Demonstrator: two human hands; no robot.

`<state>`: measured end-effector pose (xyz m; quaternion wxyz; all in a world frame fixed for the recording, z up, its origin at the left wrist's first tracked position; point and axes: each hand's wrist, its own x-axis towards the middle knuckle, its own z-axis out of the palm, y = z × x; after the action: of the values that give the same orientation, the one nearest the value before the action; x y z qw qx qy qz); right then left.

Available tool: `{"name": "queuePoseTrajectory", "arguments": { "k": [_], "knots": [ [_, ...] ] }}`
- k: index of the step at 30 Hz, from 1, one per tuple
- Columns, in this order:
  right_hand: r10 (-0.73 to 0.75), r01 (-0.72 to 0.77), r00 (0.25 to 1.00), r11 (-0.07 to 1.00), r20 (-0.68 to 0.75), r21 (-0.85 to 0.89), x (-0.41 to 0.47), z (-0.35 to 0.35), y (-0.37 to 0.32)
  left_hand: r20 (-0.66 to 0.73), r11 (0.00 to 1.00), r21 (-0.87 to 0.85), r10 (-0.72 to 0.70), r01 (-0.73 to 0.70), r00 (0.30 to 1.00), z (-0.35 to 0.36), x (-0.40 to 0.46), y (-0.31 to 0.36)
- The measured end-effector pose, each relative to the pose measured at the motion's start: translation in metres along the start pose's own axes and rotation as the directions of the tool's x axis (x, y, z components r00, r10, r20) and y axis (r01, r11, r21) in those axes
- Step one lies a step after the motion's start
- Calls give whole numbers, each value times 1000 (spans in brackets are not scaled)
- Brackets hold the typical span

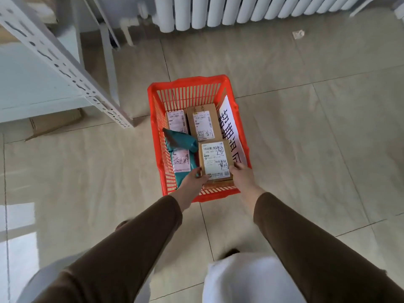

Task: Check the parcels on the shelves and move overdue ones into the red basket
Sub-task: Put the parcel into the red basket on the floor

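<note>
From my remote seat, I look down through the head camera at a red plastic basket [218, 194] standing on a beige tiled floor [306, 138]. Both hands reach into it and hold a small cardboard parcel [215, 161] with a white shipping label marked in black handwriting. The left hand [194, 179] grips the parcel's near left corner, thumb on top and fingers curled under; the right hand [241, 174] clasps the near right edge, its fingers wrapped around the side. The parcel sits low in the basket's near right part; I cannot tell whether it rests on the bottom.

Three more parcels lie inside: a teal plastic mailer [181, 149] along the left wall, a small box [176, 122] at the far left and a taller brown box [203, 123] beside it, each labelled and handwritten. A white paper sign [231, 127] with large black characters leans along the basket's right wall.

A white metal shelf upright [65, 64] runs across the upper left, and a white radiator [240, 9] lines the far wall. Brown sleeves [135, 243] cover both forearms.
</note>
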<state>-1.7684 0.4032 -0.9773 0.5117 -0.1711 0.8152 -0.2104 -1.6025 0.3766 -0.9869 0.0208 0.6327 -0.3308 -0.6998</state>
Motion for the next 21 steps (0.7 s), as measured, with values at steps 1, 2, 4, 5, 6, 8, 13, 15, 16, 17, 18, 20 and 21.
{"name": "queuePoseTrajectory", "arguments": {
  "k": [1,2,4,5,6,8,13,15,16,17,18,20,21],
  "knots": [
    [-5,5,1000,1000,1,-20,15,4,6,0,1000,-2,-4,4,1000,2,12,-5],
    [0,0,1000,999,0,-48,28,8,10,-1,1000,3,-2,2,1000,3,23,-10],
    [39,-39,999,996,7,-84,51,17,21,-7,1000,20,1,-1,1000,5,44,-19],
    [62,-60,998,994,23,-87,60,21,25,-10,1000,29,-5,5,1000,6,54,-23],
    [82,-78,996,992,38,-97,69,25,28,-12,999,42,-12,13,1000,6,63,-27],
    [91,-80,994,982,58,-171,87,31,33,-12,995,95,-15,16,1000,7,81,-33],
    [91,-67,994,956,69,-287,130,45,40,-42,969,242,56,-44,998,7,124,-42],
    [84,-57,993,953,80,-298,148,49,46,-66,950,306,90,-65,994,6,135,-42],
    [92,-62,992,952,87,-301,156,50,48,-70,944,322,100,-72,992,7,138,-42],
    [100,-66,990,951,101,-302,161,51,50,-74,940,332,109,-79,991,8,140,-42],
    [106,-68,989,947,106,-314,163,51,51,-80,935,345,118,-83,990,9,142,-43],
    [114,-69,987,933,109,-354,159,51,49,-102,917,388,146,-96,984,12,145,-48],
    [110,-62,988,924,109,-377,156,51,48,-112,906,412,161,-102,981,13,146,-51]
  ]
}}
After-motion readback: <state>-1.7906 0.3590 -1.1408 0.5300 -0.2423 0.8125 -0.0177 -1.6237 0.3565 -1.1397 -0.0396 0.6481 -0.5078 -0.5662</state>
